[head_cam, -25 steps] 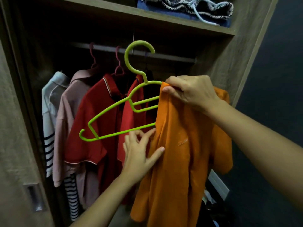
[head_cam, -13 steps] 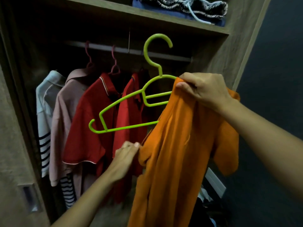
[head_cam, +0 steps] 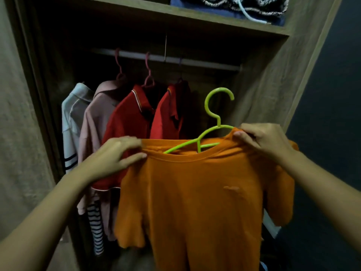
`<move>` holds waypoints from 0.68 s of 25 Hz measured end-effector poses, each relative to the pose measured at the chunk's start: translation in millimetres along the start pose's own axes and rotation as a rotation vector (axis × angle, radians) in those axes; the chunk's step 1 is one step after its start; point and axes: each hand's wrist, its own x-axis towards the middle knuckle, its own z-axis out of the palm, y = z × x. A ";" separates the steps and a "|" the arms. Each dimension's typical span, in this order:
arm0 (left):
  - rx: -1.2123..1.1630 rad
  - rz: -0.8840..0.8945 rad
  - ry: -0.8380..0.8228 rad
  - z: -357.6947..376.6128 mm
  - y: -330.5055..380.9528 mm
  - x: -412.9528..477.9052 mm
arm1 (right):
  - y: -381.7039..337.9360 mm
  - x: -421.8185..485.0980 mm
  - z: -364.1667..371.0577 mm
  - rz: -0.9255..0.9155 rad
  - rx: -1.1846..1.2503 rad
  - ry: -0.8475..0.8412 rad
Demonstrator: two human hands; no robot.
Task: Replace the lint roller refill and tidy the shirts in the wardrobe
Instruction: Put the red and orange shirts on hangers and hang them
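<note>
The orange shirt [head_cam: 199, 196] is hanging spread out in front of the open wardrobe [head_cam: 259, 98], below the level of the clothes rail [head_cam: 195, 60], and both hands are holding it up by the shoulders. The left hand [head_cam: 115, 155] is pinching the shirt's left shoulder beside the neckline, with the thumb under the cloth and the fingers closed over it. The right hand [head_cam: 265, 141] is gripping the other shoulder at the collar, its fingers curled tightly on the fabric; whether it is also pressing the hanger underneath, I cannot tell. The green hanger [head_cam: 213, 122] is sitting inside the neck opening of the orange shirt, its one arm and cross bar showing through the opening, and its hook is standing up free, not on the rail. Behind the orange shirt, four garments are hanging on the rail: two red polo shirts [head_cam: 140, 114], then a pink shirt [head_cam: 95, 118], then a white shirt with dark stripes [head_cam: 72, 114] farthest from it. Above the rail, folded fabrics [head_cam: 244, 4] are lying on the upper shelf [head_cam: 175, 13].
</note>
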 end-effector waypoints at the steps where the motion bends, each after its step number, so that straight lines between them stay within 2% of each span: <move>1: 0.032 0.066 -0.008 -0.5 4.7 12.2 | -6.2 0.0 4.4 0.057 0.052 -0.005; 3: -0.004 0.030 0.000 0.0 14.9 30.1 | -15.9 -1.3 12.9 0.173 0.166 0.002; 5: -0.077 -0.154 0.038 -5.3 18.1 34.4 | -21.2 -5.0 18.1 0.239 0.272 0.026; 7: -0.066 -0.237 0.037 -12.9 16.8 32.5 | -24.5 -7.7 21.3 0.257 0.335 0.045; 10: -0.129 -0.253 -0.008 -22.1 22.4 33.0 | -30.3 -1.9 23.6 0.256 0.357 0.040; 15: -0.044 -0.206 -0.044 -31.5 23.2 32.8 | -37.0 7.0 29.4 0.195 0.376 0.003; 17: -0.077 -0.257 -0.020 -42.6 19.3 24.6 | -26.6 -0.7 30.7 0.260 0.424 -0.012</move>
